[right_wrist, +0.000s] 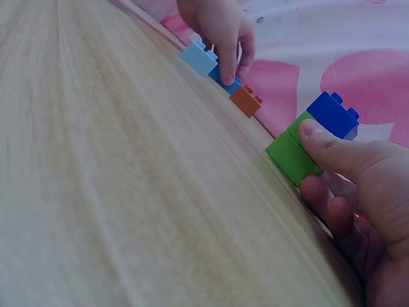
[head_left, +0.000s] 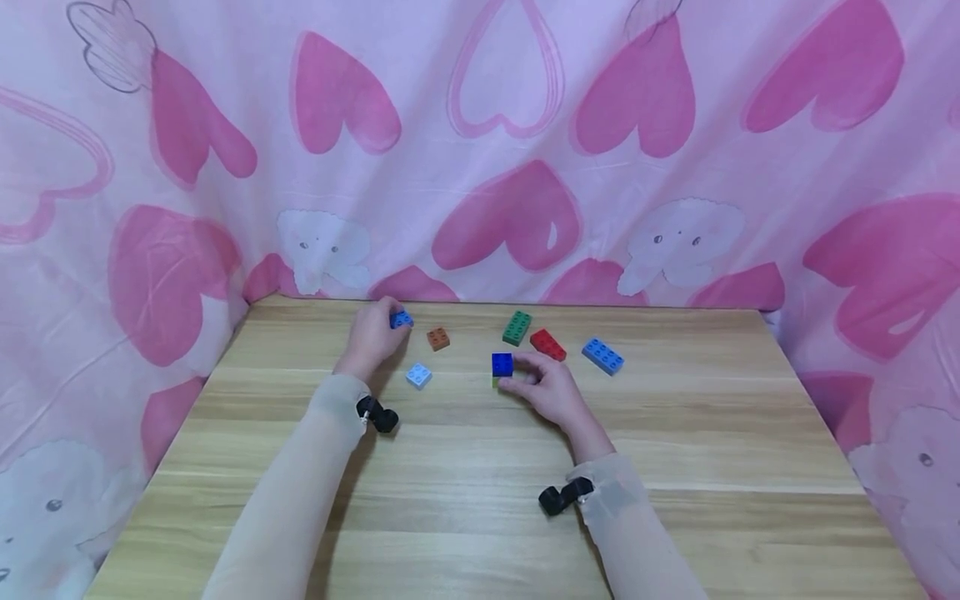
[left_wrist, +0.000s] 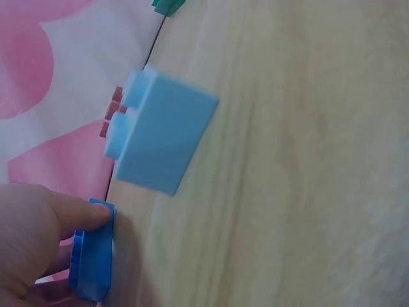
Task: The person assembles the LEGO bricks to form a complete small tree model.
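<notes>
At the far left of the table, my left hand (head_left: 369,335) grips a blue brick (head_left: 402,319); the left wrist view has the thumb on one end and fingers at its studded side. My right hand (head_left: 551,387) holds a small stack between thumb and fingers. A dark blue brick (right_wrist: 332,115) tops this stack, over light green bricks (right_wrist: 294,155). Between the hands lie a light blue brick (head_left: 418,376) and a brown brick (head_left: 438,337), studs up. Just behind the right hand is a red brick (head_left: 548,344), partly hidden by it in the right wrist view.
A green brick (head_left: 517,328) lies toward the back of the wooden table (head_left: 465,500), and a long blue brick (head_left: 602,356) lies right of the red one. A pink curtain (head_left: 420,183) with hearts hangs along the back edge and both sides.
</notes>
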The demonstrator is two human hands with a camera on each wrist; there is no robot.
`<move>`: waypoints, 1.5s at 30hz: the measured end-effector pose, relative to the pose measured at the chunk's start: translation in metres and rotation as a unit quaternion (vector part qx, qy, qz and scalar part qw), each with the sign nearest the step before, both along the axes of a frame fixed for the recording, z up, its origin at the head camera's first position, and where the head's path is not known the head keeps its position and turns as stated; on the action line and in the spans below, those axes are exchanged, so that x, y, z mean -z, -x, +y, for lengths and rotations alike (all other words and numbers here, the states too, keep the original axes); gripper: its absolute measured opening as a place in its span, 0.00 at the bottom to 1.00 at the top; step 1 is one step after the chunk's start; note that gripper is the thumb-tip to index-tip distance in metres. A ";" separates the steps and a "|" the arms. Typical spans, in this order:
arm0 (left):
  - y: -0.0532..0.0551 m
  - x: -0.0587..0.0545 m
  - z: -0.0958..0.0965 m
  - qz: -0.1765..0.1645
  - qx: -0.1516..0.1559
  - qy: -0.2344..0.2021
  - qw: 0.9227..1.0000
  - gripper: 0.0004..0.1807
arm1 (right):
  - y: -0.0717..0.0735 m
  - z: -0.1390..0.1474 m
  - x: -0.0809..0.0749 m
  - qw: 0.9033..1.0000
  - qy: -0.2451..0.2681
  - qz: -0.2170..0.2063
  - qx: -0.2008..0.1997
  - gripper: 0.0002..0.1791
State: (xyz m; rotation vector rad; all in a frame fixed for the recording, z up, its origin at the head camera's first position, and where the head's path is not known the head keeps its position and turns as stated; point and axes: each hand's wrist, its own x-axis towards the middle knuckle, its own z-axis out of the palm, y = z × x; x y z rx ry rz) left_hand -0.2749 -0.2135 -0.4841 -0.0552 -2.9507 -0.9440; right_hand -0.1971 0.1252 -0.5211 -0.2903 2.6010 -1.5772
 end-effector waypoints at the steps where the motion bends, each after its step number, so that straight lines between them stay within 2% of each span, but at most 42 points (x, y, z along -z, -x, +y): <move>1: 0.000 0.000 0.000 -0.003 0.001 -0.001 1.000 0.21 | 0.000 0.000 0.000 1.000 -0.001 0.000 0.000 0.26; 6: -0.003 -0.002 0.000 -0.014 0.002 -0.026 1.000 0.21 | 0.002 0.000 -0.001 1.000 0.001 -0.002 0.002 0.26; 11: -0.011 -0.007 0.001 -0.024 -0.034 -0.082 0.996 0.22 | 0.002 -0.001 0.000 1.000 0.005 -0.007 -0.001 0.26; 14: -0.022 -0.017 0.010 -0.006 -0.056 -0.125 0.991 0.23 | 0.001 -0.001 0.000 1.000 0.003 -0.009 -0.001 0.26; 19: -0.042 -0.035 0.034 0.040 -0.045 -0.195 0.979 0.22 | -0.001 0.000 0.001 1.000 0.003 -0.008 0.002 0.26; 24: -0.056 -0.043 0.052 0.064 -0.008 -0.224 0.972 0.20 | 0.000 -0.001 0.002 1.000 0.005 -0.008 -0.008 0.26; 27: -0.059 -0.045 0.062 0.076 0.017 -0.231 0.970 0.20 | 0.000 -0.002 0.002 1.000 0.004 -0.006 -0.009 0.27; 30: -0.061 -0.046 0.072 0.070 0.040 -0.233 0.969 0.21 | 0.000 -0.001 0.001 1.000 0.003 -0.001 -0.004 0.26; 36: -0.063 -0.044 0.088 0.039 0.122 -0.182 0.975 0.24 | -0.001 0.000 -0.001 1.000 0.000 -0.004 -0.006 0.27; 40: -0.064 -0.041 0.093 0.036 0.179 -0.157 0.971 0.23 | -0.001 -0.001 -0.002 1.000 0.000 -0.009 -0.006 0.26; 45: -0.064 -0.034 0.096 0.043 0.224 -0.142 0.963 0.21 | -0.001 -0.001 -0.002 1.000 -0.003 -0.010 0.000 0.25</move>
